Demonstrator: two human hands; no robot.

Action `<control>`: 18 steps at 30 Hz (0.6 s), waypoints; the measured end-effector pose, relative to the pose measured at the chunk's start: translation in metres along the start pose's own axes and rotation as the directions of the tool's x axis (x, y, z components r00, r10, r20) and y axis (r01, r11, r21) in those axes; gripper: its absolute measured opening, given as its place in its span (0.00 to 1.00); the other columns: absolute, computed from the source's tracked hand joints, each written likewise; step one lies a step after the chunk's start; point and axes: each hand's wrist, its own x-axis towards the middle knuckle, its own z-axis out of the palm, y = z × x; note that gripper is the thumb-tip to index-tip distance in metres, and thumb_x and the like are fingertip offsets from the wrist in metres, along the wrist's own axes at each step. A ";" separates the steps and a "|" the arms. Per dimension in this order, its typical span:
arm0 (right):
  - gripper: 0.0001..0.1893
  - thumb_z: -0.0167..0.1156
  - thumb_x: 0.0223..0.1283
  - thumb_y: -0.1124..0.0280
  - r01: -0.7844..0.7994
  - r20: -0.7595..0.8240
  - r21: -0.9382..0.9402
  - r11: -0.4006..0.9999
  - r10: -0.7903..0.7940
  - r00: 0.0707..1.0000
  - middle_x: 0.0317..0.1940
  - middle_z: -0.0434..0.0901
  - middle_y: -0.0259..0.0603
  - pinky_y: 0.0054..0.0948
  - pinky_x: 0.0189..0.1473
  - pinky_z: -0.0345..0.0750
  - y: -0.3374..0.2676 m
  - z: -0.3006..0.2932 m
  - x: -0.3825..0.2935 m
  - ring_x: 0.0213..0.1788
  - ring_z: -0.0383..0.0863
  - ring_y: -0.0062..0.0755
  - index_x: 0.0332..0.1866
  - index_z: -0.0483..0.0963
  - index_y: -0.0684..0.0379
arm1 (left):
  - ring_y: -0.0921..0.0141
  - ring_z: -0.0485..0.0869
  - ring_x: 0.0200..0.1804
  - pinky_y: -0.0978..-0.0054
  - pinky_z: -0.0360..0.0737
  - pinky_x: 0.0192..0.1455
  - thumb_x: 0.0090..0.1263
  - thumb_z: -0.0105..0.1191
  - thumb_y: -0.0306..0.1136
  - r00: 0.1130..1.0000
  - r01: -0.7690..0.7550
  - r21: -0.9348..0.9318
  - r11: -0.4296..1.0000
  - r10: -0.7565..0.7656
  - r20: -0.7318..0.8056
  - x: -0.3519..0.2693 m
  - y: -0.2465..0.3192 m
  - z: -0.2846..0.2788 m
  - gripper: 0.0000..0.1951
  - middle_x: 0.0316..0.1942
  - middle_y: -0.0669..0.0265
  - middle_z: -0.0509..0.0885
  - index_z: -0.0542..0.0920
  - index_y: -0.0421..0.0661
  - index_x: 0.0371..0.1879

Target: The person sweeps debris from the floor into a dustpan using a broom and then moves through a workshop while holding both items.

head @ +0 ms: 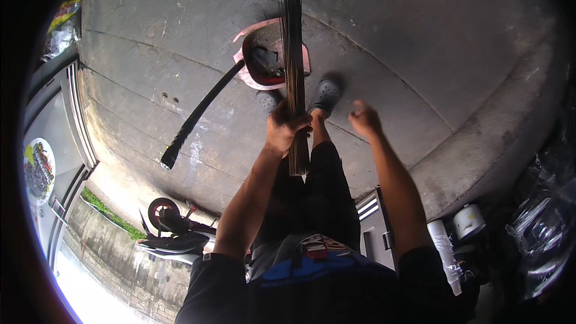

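A stick broom [294, 67], a bundle of thin dark sticks, is held in my left hand [285, 128] near its lower end in the picture. The tips of the sticks point to the top of the view. Partly behind the broom, a pink and dark red dustpan [263, 82] lies on the concrete floor, with grit and a dark flat scrap [264, 57] inside it. A long black handle [204, 110] runs from the dustpan down to the left. My right hand [365, 119] hangs in the air right of the broom, slightly blurred, its fingers partly curled, touching nothing.
My feet in grey clogs [327, 94] stand just below the dustpan. A metal door [54, 112] with a round sticker is at the left, and a motorcycle [173, 234] at the lower left. A white container [469, 221] and plastic-wrapped things [546, 234] are at the lower right.
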 end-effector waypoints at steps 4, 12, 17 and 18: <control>0.23 0.61 0.52 0.64 0.127 -0.224 0.210 0.969 -0.078 0.972 0.41 0.81 0.47 0.34 0.50 0.75 -0.036 -0.078 0.031 0.46 0.80 0.42 0.55 0.69 0.58 | 0.73 0.79 0.27 0.76 0.80 0.28 0.50 0.60 0.23 0.978 -0.194 0.151 0.969 0.204 -0.054 0.025 0.034 -0.001 0.20 0.30 0.63 0.78 0.71 0.39 0.44; 0.22 0.59 0.54 0.59 -0.017 0.027 0.569 0.822 0.002 1.000 0.41 0.80 0.40 0.32 0.42 0.75 -0.020 -0.044 0.014 0.42 0.81 0.33 0.53 0.69 0.54 | 0.72 0.78 0.27 0.76 0.78 0.28 0.53 0.59 0.25 0.911 -0.402 0.185 0.897 0.413 -0.022 0.087 0.081 -0.043 0.18 0.29 0.64 0.78 0.71 0.38 0.43; 0.29 0.58 0.55 0.49 -0.300 0.371 0.923 0.240 -0.356 0.858 0.43 0.78 0.36 0.34 0.43 0.72 -0.052 -0.013 -0.061 0.42 0.79 0.27 0.60 0.65 0.50 | 0.71 0.81 0.29 0.77 0.80 0.31 0.52 0.60 0.25 0.930 -0.367 0.288 0.885 0.356 0.090 0.021 0.064 0.025 0.32 0.31 0.60 0.80 0.60 0.36 0.56; 0.32 0.57 0.55 0.47 -0.337 0.323 0.939 0.062 -0.490 0.810 0.48 0.75 0.37 0.35 0.46 0.71 -0.057 -0.012 -0.074 0.47 0.76 0.29 0.62 0.62 0.52 | 0.71 0.82 0.30 0.77 0.80 0.32 0.51 0.60 0.25 0.935 -0.354 0.331 0.875 0.338 0.106 0.001 0.062 0.042 0.35 0.32 0.59 0.80 0.57 0.35 0.59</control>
